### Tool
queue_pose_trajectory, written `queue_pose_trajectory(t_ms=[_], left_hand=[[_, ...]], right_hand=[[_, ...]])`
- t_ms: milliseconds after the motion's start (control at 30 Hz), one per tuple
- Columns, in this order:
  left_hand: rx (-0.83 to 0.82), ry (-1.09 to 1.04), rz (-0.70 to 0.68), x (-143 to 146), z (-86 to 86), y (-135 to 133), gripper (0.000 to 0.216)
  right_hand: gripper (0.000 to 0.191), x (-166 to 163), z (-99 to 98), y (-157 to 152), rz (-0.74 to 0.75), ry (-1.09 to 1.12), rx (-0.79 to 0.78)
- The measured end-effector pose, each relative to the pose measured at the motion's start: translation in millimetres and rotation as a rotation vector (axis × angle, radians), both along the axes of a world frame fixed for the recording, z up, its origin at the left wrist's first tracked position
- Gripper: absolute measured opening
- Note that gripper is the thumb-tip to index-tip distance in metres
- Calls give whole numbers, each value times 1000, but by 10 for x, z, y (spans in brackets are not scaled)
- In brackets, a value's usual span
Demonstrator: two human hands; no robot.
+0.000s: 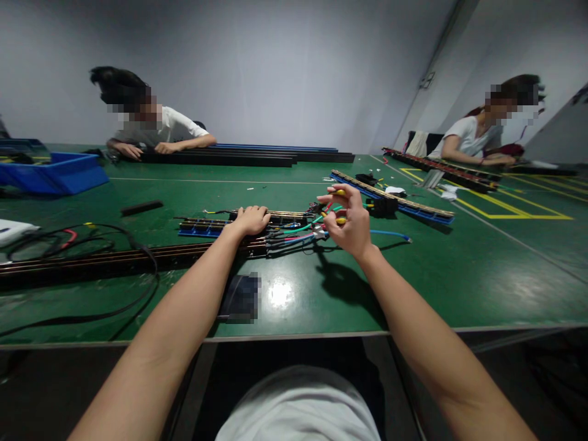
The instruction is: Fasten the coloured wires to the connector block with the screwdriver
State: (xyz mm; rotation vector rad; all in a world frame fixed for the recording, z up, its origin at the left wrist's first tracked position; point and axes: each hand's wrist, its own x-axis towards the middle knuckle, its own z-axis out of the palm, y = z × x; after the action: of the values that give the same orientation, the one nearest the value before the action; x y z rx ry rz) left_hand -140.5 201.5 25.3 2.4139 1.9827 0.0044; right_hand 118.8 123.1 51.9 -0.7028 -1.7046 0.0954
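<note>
Long rail (177, 252): sideways, wires (290, 239) rightward | hands: left (250, 220) unclear grip, right (351, 222) gripping yellow handles (340, 221)

The yellow-handled tool (340, 221) is partly hidden (white device (15, 231) cropped left).

A workshop, shown by the green workbench (441, 269), blue bin (80, 176), wires (290, 238) and co-workers (177, 125).

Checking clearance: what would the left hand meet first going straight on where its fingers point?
Probably the short black rail with brass-coloured strips, extending past the left hand; then thin coloured wires. Depth is unclear.
</note>
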Motion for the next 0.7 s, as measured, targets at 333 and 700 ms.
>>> queue_pose_trajectory(t_ms=[333,700], left_hand=[[-4,-7,-7,-2,-11,12,53],[6,-11,0,3,-19,0,52]], right_hand=[[56,201,-226,358,4,-155,-131],[61,145,-348,426,191,-347,-162]])
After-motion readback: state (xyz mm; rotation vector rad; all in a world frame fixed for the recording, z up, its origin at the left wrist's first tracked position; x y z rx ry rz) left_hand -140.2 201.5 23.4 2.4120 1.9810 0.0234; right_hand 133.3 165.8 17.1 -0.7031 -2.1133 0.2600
